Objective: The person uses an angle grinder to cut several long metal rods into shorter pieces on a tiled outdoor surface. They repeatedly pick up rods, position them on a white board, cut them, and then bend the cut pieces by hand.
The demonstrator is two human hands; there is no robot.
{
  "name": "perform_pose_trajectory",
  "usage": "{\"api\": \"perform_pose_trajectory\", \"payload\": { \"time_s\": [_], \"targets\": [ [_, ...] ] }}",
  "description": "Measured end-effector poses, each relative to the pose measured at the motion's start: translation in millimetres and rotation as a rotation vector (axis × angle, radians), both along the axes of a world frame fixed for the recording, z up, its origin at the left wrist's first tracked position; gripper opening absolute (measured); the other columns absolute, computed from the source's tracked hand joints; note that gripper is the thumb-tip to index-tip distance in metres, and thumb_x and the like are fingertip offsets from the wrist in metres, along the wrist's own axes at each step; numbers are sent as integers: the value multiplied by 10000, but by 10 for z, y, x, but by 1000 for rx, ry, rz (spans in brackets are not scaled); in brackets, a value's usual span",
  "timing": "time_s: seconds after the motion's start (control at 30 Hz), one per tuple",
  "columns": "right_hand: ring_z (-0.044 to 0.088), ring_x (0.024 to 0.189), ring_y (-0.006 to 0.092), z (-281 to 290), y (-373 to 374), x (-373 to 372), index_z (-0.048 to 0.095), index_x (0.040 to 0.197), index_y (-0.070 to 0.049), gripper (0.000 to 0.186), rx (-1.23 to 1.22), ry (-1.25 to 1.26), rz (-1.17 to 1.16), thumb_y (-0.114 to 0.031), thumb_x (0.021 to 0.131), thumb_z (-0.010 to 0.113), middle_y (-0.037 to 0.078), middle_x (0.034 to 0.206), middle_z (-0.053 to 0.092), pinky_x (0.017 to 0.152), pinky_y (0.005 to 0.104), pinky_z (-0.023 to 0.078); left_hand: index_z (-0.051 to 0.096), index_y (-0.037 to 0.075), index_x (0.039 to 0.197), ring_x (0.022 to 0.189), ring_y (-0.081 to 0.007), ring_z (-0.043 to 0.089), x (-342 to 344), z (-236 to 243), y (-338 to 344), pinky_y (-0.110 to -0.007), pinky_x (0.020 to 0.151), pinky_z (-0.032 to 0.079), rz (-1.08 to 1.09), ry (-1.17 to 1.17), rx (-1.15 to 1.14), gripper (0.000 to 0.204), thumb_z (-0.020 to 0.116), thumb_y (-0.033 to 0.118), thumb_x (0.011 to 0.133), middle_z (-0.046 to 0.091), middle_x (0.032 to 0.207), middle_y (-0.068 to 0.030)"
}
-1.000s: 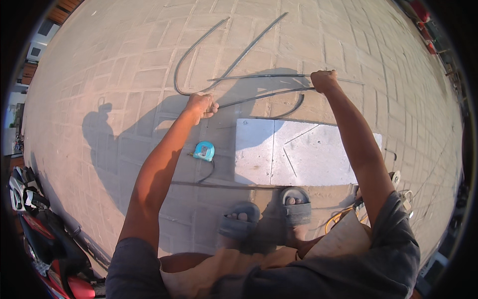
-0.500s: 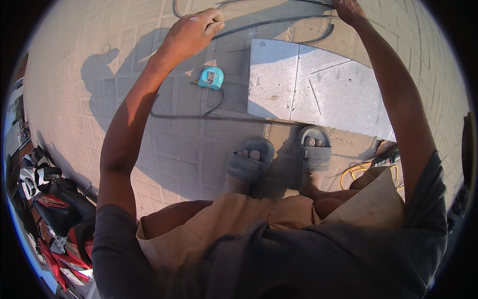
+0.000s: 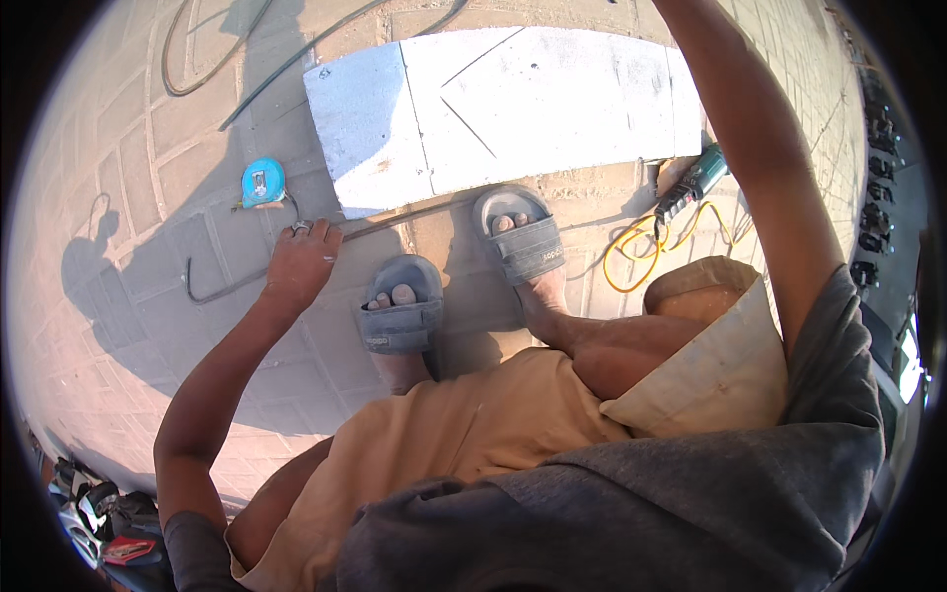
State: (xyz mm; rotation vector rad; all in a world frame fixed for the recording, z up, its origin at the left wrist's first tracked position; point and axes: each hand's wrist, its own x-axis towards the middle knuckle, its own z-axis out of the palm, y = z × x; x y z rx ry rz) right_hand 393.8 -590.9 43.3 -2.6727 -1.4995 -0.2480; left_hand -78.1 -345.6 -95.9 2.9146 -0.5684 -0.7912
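Probably, in the head view, grasping is the step, as the half-curled left hand [image 3: 304, 259] lies over the thin rod [image 3: 395, 222] near the white block [image 3: 533, 99], its hold uncertain, the right hand out of sight, so firmer finger closing seems needed.

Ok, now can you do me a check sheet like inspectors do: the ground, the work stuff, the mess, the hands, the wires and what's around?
Surface: paved ground, part sunlit, part in shadow.
Job's things: thin bent rod by the sandals; white block with dark lines; light-blue tape measure.
Clutter: U-shaped dark rod beyond the tape measure; teal-and-black power tool near the block.
Hands: left hand at the thin bent rod, grip unclear; right hand out of view.
Cables: yellow cable, looped beside the power tool.
Surroundings: motorbike at lower left, partly in view.
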Motion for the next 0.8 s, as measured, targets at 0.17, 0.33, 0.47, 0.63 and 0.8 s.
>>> {"api": "perform_pose_trajectory", "payload": {
  "time_s": [0.17,0.33,0.47,0.63,0.8],
  "targets": [
    [679,923,299,730,-372,-470,707,1010,38,209,102,-48,-58,-64,981,527,161,1007,697,822,396,554,569,25,1117,922,-286,673,29,125,21,-445,941,452,-106,-154,83,205,534,130,944,649,1150,-163],
    [666,864,263,1164,-773,-645,710,975,39,154,104,-69,-113,-69,951,603,151,960,687,768,354,543,595,1,1171,851,-281,674,75,476,186,-426,970,429,-24,-105,-110,264,559,103,930,688,920,-135],
    [652,796,209,1379,-709,-790,714,932,40,116,235,58,-271,-54,923,645,125,905,686,721,320,531,636,25,1188,804,-242,671,171,901,85,-424,962,437,24,-235,-225,289,586,81,910,681,862,-105],
    [434,712,51,1277,-1122,71,677,1237,-78,272,276,23,83,-189,990,651,-45,942,596,634,203,389,640,49,1121,630,-223,635,728,1012,-364,-392,879,456,-78,-450,-249,270,619,67,852,640,783,-70],
    [443,676,76,1302,-783,111,697,1175,-62,222,264,-3,8,-172,993,633,-28,885,602,638,223,412,636,-11,1068,632,-192,639,1346,783,-969,-405,824,441,-207,-368,-201,226,571,111,889,660,698,-48]
  ]
}}
